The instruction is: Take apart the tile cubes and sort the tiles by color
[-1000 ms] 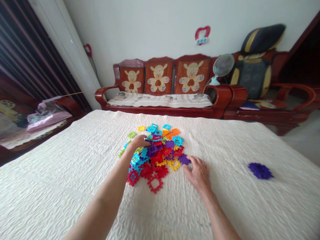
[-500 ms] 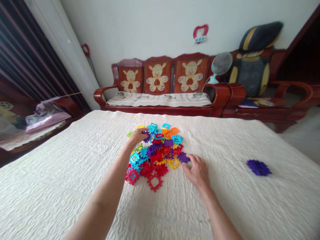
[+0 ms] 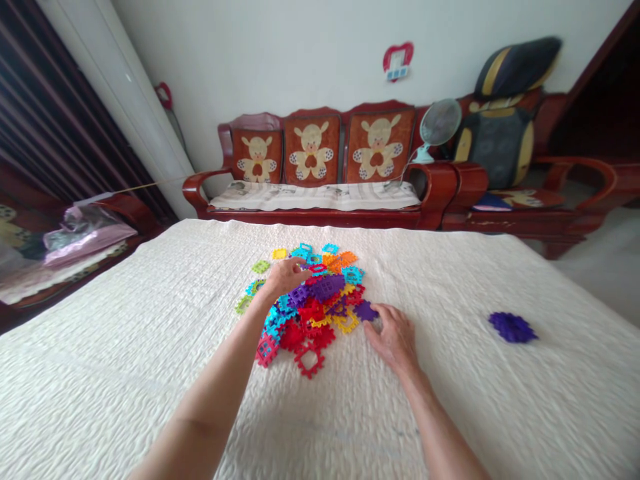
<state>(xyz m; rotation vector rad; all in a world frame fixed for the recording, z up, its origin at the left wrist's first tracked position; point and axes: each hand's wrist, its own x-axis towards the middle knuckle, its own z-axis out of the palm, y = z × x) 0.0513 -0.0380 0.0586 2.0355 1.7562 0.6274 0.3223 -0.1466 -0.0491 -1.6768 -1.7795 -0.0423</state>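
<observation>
Reaching over the heap of interlocking plastic tiles (image 3: 313, 310) on the cloth-covered table (image 3: 125, 333), the left hand (image 3: 286, 277) should lift pieces edge-first, lightly; whether its fingers grip one, I cannot tell. The right hand (image 3: 394, 333) pinches a purple tile (image 3: 365, 311) beside the heap; a steady, level hold suits it.

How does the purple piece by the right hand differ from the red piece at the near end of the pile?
The red piece has a large opening in its middle, while the purple piece shows a solid face. The right hand has its fingers at the purple piece; neither hand is at the red piece. Both have notched edges.
</observation>
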